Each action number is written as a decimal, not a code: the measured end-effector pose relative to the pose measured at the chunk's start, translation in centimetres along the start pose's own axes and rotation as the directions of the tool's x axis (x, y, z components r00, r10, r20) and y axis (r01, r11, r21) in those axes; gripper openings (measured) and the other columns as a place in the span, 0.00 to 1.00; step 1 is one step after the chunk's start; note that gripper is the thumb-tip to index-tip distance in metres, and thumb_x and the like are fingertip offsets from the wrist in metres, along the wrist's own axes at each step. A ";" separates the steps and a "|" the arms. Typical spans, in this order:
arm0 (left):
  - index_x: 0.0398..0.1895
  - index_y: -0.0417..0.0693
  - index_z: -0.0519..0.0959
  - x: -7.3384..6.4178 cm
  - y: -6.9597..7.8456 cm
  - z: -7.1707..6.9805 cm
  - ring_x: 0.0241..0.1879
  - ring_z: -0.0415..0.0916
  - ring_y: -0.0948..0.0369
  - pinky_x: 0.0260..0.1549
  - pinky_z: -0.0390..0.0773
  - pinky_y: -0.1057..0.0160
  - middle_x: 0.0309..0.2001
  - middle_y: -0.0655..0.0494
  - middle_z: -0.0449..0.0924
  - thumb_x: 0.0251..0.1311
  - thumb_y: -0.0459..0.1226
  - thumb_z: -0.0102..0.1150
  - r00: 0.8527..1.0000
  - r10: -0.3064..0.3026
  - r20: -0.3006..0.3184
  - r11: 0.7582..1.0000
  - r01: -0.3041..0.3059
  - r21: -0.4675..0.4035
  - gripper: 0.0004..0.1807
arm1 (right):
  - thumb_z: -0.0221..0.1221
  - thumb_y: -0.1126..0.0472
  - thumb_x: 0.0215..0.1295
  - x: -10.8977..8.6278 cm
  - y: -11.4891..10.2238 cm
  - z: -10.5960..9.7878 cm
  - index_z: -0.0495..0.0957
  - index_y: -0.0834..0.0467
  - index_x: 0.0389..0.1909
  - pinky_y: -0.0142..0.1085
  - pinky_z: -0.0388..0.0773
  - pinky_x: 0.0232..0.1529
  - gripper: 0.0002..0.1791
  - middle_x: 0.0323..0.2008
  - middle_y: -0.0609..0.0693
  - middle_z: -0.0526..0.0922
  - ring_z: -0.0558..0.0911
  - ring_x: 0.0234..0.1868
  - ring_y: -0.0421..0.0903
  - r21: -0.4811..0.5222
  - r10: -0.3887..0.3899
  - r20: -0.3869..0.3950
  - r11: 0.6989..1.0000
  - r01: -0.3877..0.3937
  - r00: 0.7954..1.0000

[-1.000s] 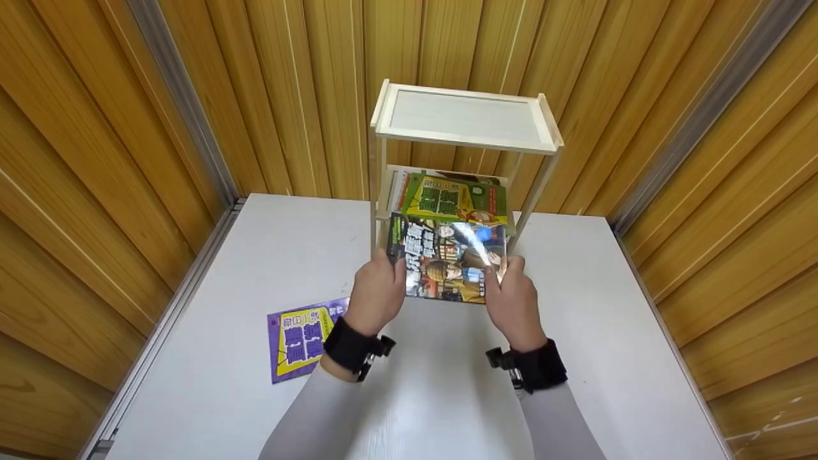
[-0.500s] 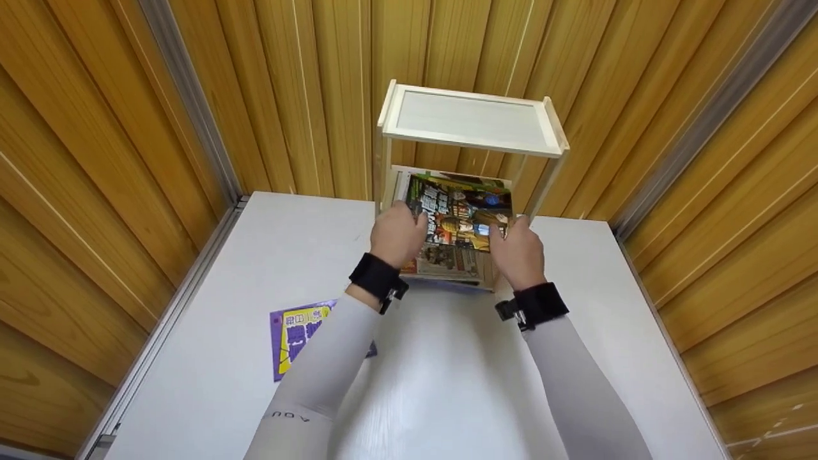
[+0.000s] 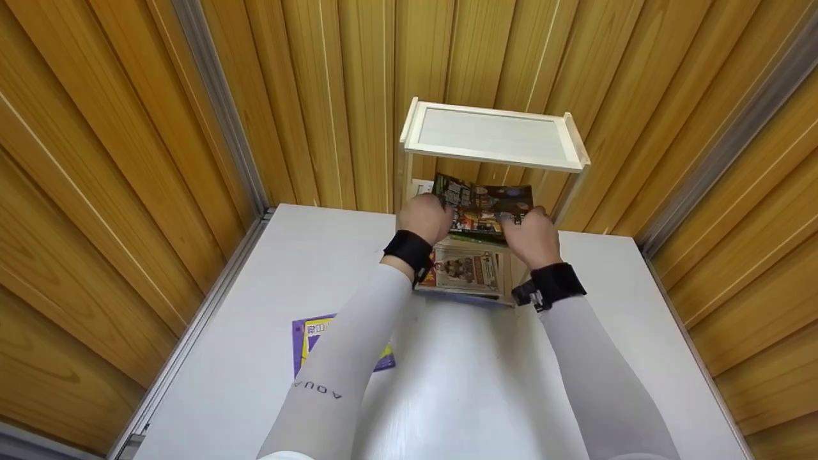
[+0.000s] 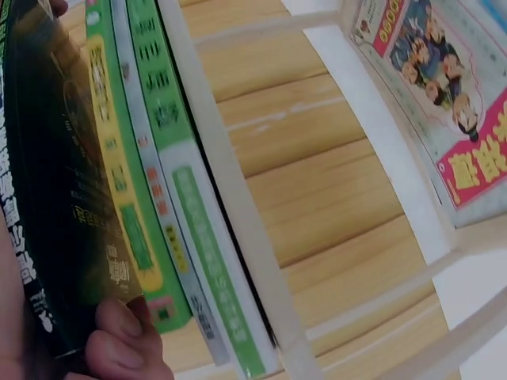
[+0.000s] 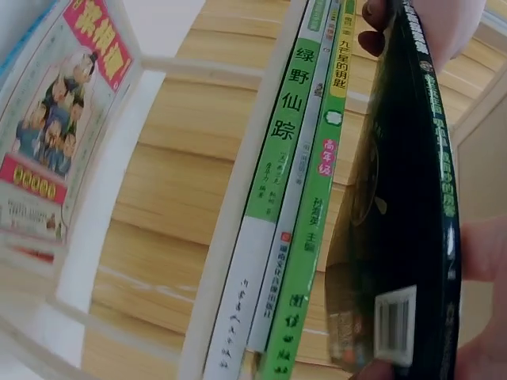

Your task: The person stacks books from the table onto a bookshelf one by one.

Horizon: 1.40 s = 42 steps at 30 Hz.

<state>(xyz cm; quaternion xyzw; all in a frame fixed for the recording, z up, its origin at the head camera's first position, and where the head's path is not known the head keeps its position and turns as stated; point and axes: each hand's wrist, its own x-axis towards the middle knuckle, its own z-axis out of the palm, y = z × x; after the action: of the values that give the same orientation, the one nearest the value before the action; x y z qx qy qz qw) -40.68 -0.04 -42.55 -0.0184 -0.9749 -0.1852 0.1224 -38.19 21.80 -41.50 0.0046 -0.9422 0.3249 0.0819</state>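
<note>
Both hands hold a dark comic-style book (image 3: pixel 479 207) in front of the middle shelf of a small white rack (image 3: pixel 495 134). At its left edge the left hand (image 3: pixel 425 218) pinches it; the right hand (image 3: pixel 532 236) grips the right edge. Fingers curl under the dark back cover in the left wrist view. That back cover, with a barcode, shows in the right wrist view, close over several stacked books (image 5: pixel 293 214) with green and white spines on the middle shelf. The held book's cover looks bent in the head view.
On the rack's lower level lie books (image 3: pixel 466 271) with a picture cover. A purple and yellow book (image 3: pixel 298 342) lies on the white table (image 3: pixel 460 383) at the left, partly hidden under the left forearm. Wooden panel walls (image 3: pixel 358 96) stand behind and at both sides.
Both hands have carried the dark book forward and up, from in front of the rack to over the stack on its middle shelf. The lower books have come into view; the head view has shifted slightly.
</note>
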 end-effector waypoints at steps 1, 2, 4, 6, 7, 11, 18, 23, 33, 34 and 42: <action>0.39 0.44 0.87 0.1 -0.1 0.0 0.42 0.87 0.52 0.38 0.87 0.53 0.41 0.49 0.88 0.81 0.52 0.45 1.000 0.005 -0.002 1.000 -0.005 0.005 0.26 | 0.51 0.42 0.76 0.1 0.1 0.0 0.59 0.79 0.70 0.58 0.76 0.59 0.44 0.60 0.77 0.76 0.80 0.58 0.69 0.026 -0.002 0.020 1.000 0.001 1.000; 0.40 0.44 0.87 0.3 -0.1 0.0 0.42 0.87 0.52 0.39 0.87 0.53 0.42 0.49 0.88 0.81 0.52 0.45 1.000 0.005 -0.007 1.000 -0.005 0.010 0.26 | 0.51 0.41 0.77 0.3 0.2 0.0 0.57 0.77 0.72 0.58 0.75 0.61 0.44 0.63 0.76 0.74 0.79 0.60 0.68 0.052 -0.007 0.041 0.999 0.005 0.999; 0.43 0.42 0.87 0.6 -0.3 0.0 0.42 0.87 0.52 0.40 0.87 0.53 0.42 0.49 0.87 0.81 0.53 0.45 1.000 0.006 -0.028 1.000 -0.006 0.013 0.27 | 0.52 0.40 0.77 0.4 0.4 0.0 0.52 0.75 0.77 0.58 0.74 0.63 0.47 0.66 0.75 0.72 0.77 0.63 0.67 0.087 -0.016 0.070 0.996 0.010 0.997; 0.51 0.37 0.84 0.8 -0.3 0.0 0.41 0.87 0.52 0.39 0.87 0.54 0.43 0.47 0.87 0.81 0.53 0.46 0.999 0.002 -0.050 1.000 -0.001 0.011 0.29 | 0.54 0.40 0.76 0.3 0.5 0.1 0.45 0.75 0.80 0.58 0.76 0.60 0.52 0.67 0.77 0.70 0.78 0.61 0.68 0.073 -0.026 0.072 0.997 0.021 0.997; 0.56 0.34 0.82 0.8 -0.3 0.0 0.41 0.87 0.52 0.38 0.87 0.54 0.44 0.46 0.86 0.81 0.54 0.46 0.998 -0.003 -0.060 1.000 0.004 0.010 0.30 | 0.54 0.40 0.76 0.1 0.6 0.2 0.43 0.75 0.80 0.59 0.76 0.59 0.53 0.68 0.78 0.69 0.78 0.62 0.69 0.044 -0.038 0.064 0.998 0.035 0.997; 0.70 0.30 0.71 0.7 0.0 0.4 0.39 0.88 0.51 0.36 0.88 0.54 0.52 0.40 0.84 0.79 0.58 0.47 0.996 -0.013 -0.086 0.999 0.017 0.046 0.39 | 0.56 0.46 0.75 -0.6 0.9 0.7 0.52 0.78 0.77 0.64 0.78 0.54 0.47 0.63 0.82 0.70 0.77 0.59 0.75 -0.103 -0.082 -0.050 0.992 0.077 0.995; 0.72 0.34 0.73 -0.4 0.7 0.6 0.41 0.88 0.50 0.40 0.87 0.54 0.59 0.37 0.81 0.77 0.61 0.48 0.993 0.025 -0.119 0.987 -0.005 0.162 0.40 | 0.59 0.48 0.74 -2.2 1.2 1.6 0.67 0.75 0.68 0.66 0.76 0.57 0.37 0.60 0.79 0.72 0.75 0.61 0.75 -0.156 -0.127 -0.144 0.982 0.105 0.981; 0.67 0.37 0.77 -1.2 0.7 0.0 0.36 0.87 0.51 0.32 0.87 0.54 0.54 0.40 0.83 0.77 0.61 0.49 0.992 0.030 -0.122 0.988 -0.011 0.155 0.37 | 0.60 0.48 0.75 -3.1 1.2 2.1 0.72 0.71 0.64 0.62 0.76 0.57 0.32 0.58 0.75 0.75 0.76 0.59 0.71 -0.149 -0.136 -0.140 0.982 0.115 0.981; 0.53 0.35 0.83 -3.5 -1.1 0.8 0.35 0.86 0.50 0.35 0.87 0.55 0.38 0.43 0.87 0.73 0.49 0.62 0.937 0.174 -0.304 0.984 -0.152 0.093 0.24 | 0.61 0.54 0.73 -4.1 2.5 3.2 0.76 0.66 0.52 0.54 0.77 0.43 0.19 0.46 0.65 0.81 0.81 0.40 0.62 -0.126 -0.179 -0.134 0.979 0.163 0.975; 0.50 0.36 0.83 -3.8 -1.2 1.1 0.32 0.85 0.51 0.34 0.86 0.55 0.36 0.44 0.87 0.73 0.49 0.62 0.929 0.193 -0.316 0.980 -0.169 0.102 0.22 | 0.61 0.54 0.73 -4.1 2.6 3.3 0.77 0.66 0.50 0.53 0.77 0.41 0.18 0.43 0.64 0.82 0.81 0.37 0.60 -0.127 -0.191 -0.130 0.976 0.174 0.973; 0.42 0.45 0.87 -5.4 -1.4 3.1 0.23 0.81 0.56 0.23 0.82 0.56 0.28 0.51 0.85 0.71 0.44 0.62 0.938 0.279 -0.207 0.956 -0.252 0.150 0.12 | 0.58 0.56 0.73 -4.5 3.2 4.3 0.82 0.64 0.33 0.51 0.77 0.36 0.15 0.31 0.60 0.83 0.82 0.32 0.58 -0.151 -0.260 -0.162 0.960 0.236 0.952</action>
<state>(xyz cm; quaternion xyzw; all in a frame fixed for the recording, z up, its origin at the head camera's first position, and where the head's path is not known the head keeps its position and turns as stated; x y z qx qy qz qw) -36.31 -0.17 -47.14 -0.1215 -0.9526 -0.1085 0.2571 -34.59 21.49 -47.53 0.0884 -0.9419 0.2492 0.2072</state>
